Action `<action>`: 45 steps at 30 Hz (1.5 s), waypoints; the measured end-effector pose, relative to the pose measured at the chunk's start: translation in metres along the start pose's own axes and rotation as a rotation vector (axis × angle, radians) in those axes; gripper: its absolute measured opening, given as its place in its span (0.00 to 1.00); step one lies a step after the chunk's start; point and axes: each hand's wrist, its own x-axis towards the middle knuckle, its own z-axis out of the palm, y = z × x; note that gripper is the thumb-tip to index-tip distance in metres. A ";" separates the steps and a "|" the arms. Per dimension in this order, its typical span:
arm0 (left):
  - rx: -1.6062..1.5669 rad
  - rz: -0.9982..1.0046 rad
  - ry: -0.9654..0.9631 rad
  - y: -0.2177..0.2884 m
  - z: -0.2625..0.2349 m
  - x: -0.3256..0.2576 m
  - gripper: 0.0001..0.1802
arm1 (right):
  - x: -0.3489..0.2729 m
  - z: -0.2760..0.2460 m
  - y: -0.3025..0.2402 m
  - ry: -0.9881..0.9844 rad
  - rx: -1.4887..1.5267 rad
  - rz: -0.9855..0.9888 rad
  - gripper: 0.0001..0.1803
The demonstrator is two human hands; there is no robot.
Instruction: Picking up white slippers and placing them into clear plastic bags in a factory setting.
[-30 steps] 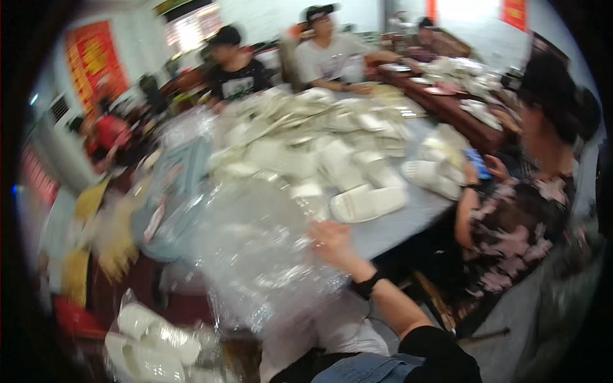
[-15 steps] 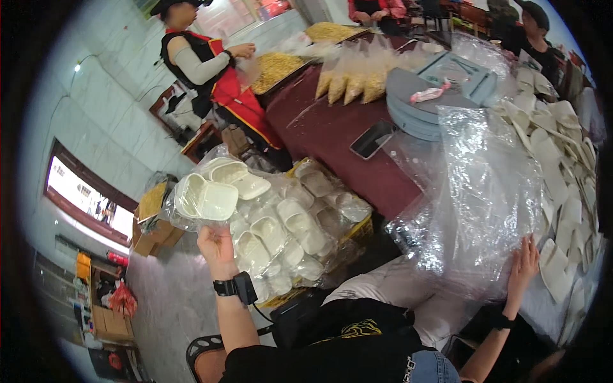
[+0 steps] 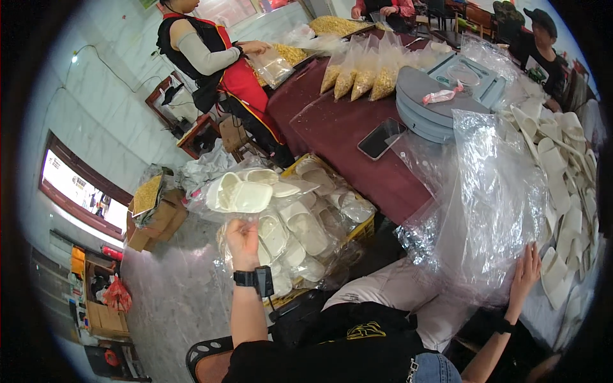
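My left hand point(image 3: 242, 241) pinches the edge of a clear bag holding a pair of white slippers point(image 3: 242, 195), above a yellow crate point(image 3: 363, 231). More bagged white slippers point(image 3: 305, 226) fill that crate. On the right, my right hand point(image 3: 526, 268) lies with its fingers stretched out against the edge of a pile of clear plastic bags point(image 3: 488, 198). Beyond that hand is a large heap of loose white slippers point(image 3: 562, 185), lying at various angles.
A dark red table point(image 3: 332, 134) holds a phone point(image 3: 381, 138), a round grey device point(image 3: 428, 105) and several bags of yellow pieces point(image 3: 364, 80). A person in a red apron point(image 3: 246, 86) stands far left; others sit behind. Cardboard boxes point(image 3: 156, 223) stand on the floor.
My left hand has moved right with the bagged slippers, further over the crate. My right hand stays by the plastic bags. The aproned person's hands now hold a clear bag lower down.
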 end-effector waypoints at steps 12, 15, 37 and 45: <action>0.024 -0.291 -0.109 -0.179 0.000 -0.028 0.20 | 0.002 0.005 0.008 0.002 -0.028 -0.061 0.23; -0.086 -0.318 -0.081 -0.199 0.016 -0.038 0.26 | -0.007 0.005 0.019 -0.021 -0.030 -0.030 0.23; -0.219 0.125 0.015 -0.087 0.057 0.064 0.09 | 0.002 -0.003 -0.002 -0.057 -0.004 0.046 0.23; -0.191 0.125 0.067 -0.151 0.046 0.116 0.15 | 0.002 -0.008 -0.008 -0.081 -0.019 0.070 0.23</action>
